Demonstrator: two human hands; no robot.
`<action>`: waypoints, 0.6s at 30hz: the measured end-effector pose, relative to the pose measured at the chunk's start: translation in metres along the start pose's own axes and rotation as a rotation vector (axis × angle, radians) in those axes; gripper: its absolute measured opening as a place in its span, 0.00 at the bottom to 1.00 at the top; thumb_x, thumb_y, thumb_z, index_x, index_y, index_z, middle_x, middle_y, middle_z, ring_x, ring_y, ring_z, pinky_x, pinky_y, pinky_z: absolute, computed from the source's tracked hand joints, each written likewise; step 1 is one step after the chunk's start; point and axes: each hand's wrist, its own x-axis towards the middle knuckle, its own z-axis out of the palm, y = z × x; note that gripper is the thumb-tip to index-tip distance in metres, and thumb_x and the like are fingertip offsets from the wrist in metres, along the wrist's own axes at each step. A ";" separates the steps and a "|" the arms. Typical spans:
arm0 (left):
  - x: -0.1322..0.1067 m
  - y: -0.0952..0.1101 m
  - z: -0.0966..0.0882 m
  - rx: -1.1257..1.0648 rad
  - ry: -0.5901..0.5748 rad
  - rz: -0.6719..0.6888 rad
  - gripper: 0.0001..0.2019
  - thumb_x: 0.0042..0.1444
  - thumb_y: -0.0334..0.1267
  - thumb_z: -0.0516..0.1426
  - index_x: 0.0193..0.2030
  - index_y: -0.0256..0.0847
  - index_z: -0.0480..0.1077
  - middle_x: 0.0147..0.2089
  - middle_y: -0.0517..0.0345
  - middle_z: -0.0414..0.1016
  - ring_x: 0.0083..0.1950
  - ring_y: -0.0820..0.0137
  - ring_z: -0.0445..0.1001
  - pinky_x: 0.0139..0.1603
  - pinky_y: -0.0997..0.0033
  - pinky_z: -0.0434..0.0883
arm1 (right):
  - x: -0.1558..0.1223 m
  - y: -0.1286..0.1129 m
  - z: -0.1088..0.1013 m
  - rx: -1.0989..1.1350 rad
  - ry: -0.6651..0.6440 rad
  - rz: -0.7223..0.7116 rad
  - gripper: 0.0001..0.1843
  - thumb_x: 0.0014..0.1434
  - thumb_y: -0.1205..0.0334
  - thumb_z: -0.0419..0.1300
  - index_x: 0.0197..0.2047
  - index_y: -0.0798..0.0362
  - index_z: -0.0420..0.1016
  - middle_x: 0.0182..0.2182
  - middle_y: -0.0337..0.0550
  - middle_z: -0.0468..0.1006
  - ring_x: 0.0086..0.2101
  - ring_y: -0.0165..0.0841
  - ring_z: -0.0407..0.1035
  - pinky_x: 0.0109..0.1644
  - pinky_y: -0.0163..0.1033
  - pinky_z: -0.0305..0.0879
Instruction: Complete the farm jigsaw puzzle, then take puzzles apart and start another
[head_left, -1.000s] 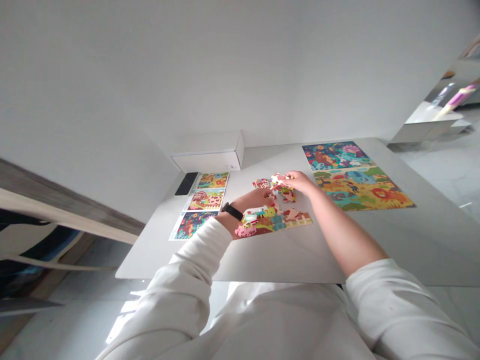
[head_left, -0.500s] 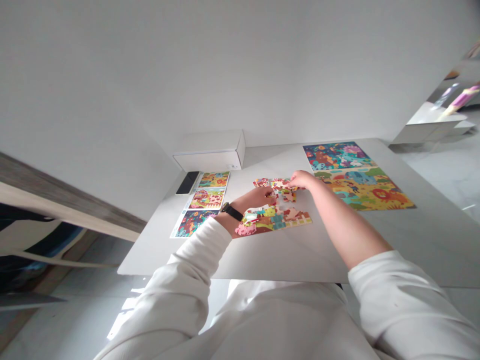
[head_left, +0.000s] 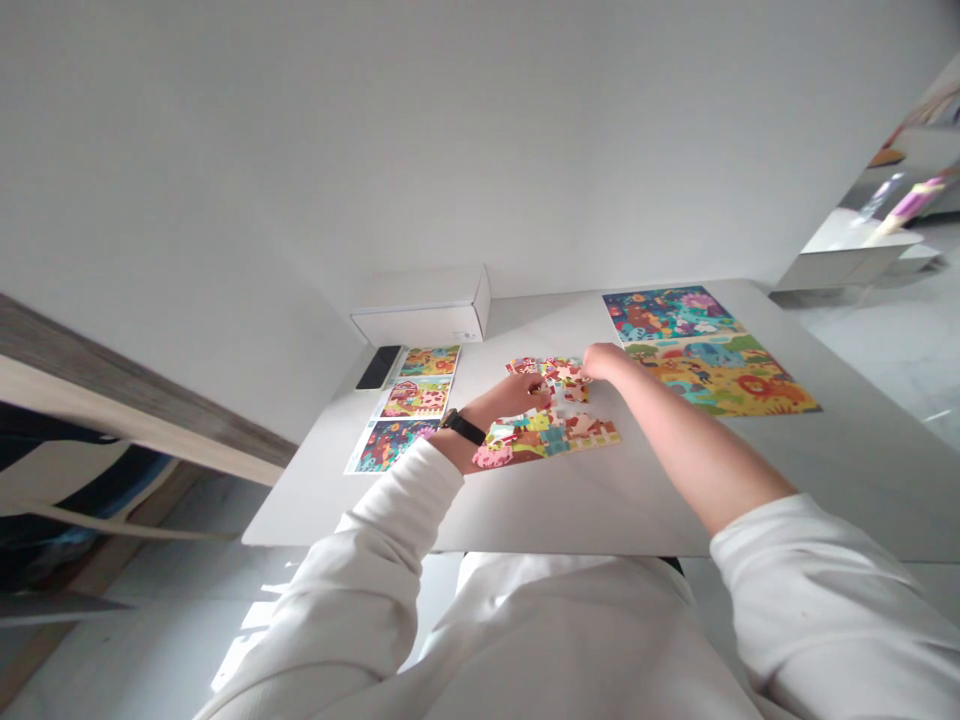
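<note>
Well, hands [head_left: 520, 392] [head_left: 602, 361] on puzzle [head_left: 559, 438], box [head_left: 421, 306] nearby.

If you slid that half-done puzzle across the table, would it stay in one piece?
It would probably slide easily: the half-done puzzle lies flat on the smooth table. Lifted by one edge, it would likely sag and come apart, being many small joined pieces. It looks thin, so probably light.

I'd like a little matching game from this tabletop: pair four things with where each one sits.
1 white box
2 black phone
3 finished puzzles
4 wristwatch

A strapped just behind the left hand
B right part of the table
C far edge of the table
D just left of the picture sheet

Pairs: 1-C, 2-D, 3-B, 4-A
</note>
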 end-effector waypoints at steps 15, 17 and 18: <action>0.041 0.009 0.015 -0.451 0.132 -0.405 0.11 0.65 0.47 0.59 0.42 0.42 0.74 0.26 0.63 0.69 0.23 0.75 0.64 0.25 0.75 0.60 | -0.024 0.004 0.010 0.548 0.005 0.026 0.17 0.62 0.63 0.65 0.53 0.52 0.86 0.35 0.42 0.86 0.30 0.32 0.73 0.32 0.32 0.63; 0.052 0.006 0.024 -0.465 0.116 -0.444 0.10 0.66 0.47 0.58 0.43 0.43 0.75 0.27 0.62 0.71 0.24 0.75 0.66 0.26 0.75 0.61 | -0.023 0.005 0.011 0.564 -0.032 -0.030 0.18 0.64 0.63 0.64 0.56 0.52 0.85 0.39 0.43 0.87 0.32 0.32 0.74 0.34 0.32 0.65; 0.056 0.005 0.027 -0.461 0.108 -0.461 0.10 0.66 0.46 0.58 0.44 0.44 0.76 0.26 0.62 0.71 0.23 0.74 0.66 0.26 0.74 0.61 | -0.022 0.005 0.011 0.553 -0.047 -0.046 0.19 0.64 0.64 0.63 0.57 0.52 0.84 0.41 0.44 0.88 0.33 0.33 0.75 0.36 0.32 0.66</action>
